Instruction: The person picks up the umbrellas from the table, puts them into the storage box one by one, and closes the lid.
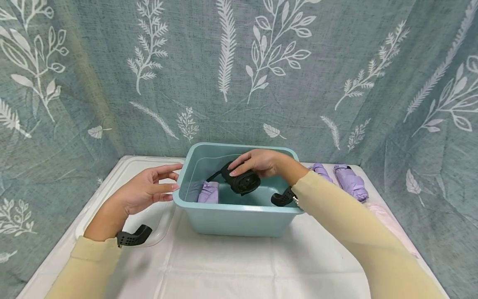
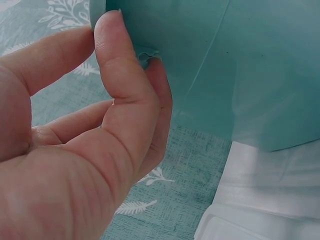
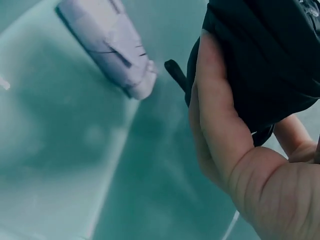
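Observation:
My right hand (image 1: 259,162) grips a black folded umbrella (image 1: 244,182) inside the light blue plastic bin (image 1: 239,222). Its wrist strap sticks out to the left. In the right wrist view the fingers wrap round the dark fabric (image 3: 265,60). A purple folded umbrella (image 1: 208,193) lies at the left end of the bin, also showing as a pale bundle (image 3: 110,45) in the right wrist view. At the bin's left rim is my left hand (image 1: 151,187), its thumb and fingers pinching the edge, as the left wrist view (image 2: 120,90) shows close up.
A whitish lid (image 1: 149,220) lies on the white-covered table left of the bin. Right of the bin are two more purple folded umbrellas (image 1: 350,182) and a pale pink fabric item (image 1: 388,222). Patterned green-blue curtains (image 1: 209,83) enclose the back and sides.

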The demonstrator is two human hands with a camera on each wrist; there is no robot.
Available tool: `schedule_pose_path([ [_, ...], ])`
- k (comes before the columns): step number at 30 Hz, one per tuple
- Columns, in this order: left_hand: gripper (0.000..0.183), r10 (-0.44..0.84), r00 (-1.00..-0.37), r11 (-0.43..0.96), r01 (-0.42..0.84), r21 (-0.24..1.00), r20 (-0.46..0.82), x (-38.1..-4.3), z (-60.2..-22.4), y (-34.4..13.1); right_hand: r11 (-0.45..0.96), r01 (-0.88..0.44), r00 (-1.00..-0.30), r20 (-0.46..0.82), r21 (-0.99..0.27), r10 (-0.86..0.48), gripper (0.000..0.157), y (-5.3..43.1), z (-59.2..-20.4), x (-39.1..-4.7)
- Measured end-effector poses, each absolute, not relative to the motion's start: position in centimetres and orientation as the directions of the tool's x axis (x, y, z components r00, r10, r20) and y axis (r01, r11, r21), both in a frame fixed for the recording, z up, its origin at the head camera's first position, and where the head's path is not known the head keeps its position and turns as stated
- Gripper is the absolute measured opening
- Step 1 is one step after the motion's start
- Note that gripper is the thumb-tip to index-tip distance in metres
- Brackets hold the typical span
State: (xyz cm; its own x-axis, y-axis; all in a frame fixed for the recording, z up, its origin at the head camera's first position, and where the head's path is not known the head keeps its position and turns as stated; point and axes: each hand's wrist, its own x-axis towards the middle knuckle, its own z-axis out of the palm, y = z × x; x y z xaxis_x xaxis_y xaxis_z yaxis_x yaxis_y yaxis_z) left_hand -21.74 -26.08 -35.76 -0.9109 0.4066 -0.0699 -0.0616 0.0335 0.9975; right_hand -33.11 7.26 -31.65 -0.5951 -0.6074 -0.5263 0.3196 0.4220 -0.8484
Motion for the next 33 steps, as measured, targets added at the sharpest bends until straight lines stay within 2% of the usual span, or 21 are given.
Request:
schedule_pose_path([
  [15, 0.074, 0.401, -0.914, 0.052, -0.045, 0.998, -0.062, -21.9, -36.1, -26.2, 0.547, 0.267, -0.549, -0.592, -0.793, -0.590, 0.049, 5.0, -33.5, -34.0],
  [21, 0.074, 0.397, -0.915, 0.050, -0.055, 0.997, -0.070, -21.9, -36.0, -26.1, 0.562, 0.274, -0.533, -0.610, -0.780, -0.587, 0.055, 4.4, -34.2, -34.2],
  [33, 0.074, 0.398, -0.914, 0.055, -0.064, 0.996, -0.081, -21.9, -35.7, -26.0, 0.572, 0.289, -0.503, -0.630, -0.767, -0.591, 0.052, 4.1, -35.1, -34.6],
])
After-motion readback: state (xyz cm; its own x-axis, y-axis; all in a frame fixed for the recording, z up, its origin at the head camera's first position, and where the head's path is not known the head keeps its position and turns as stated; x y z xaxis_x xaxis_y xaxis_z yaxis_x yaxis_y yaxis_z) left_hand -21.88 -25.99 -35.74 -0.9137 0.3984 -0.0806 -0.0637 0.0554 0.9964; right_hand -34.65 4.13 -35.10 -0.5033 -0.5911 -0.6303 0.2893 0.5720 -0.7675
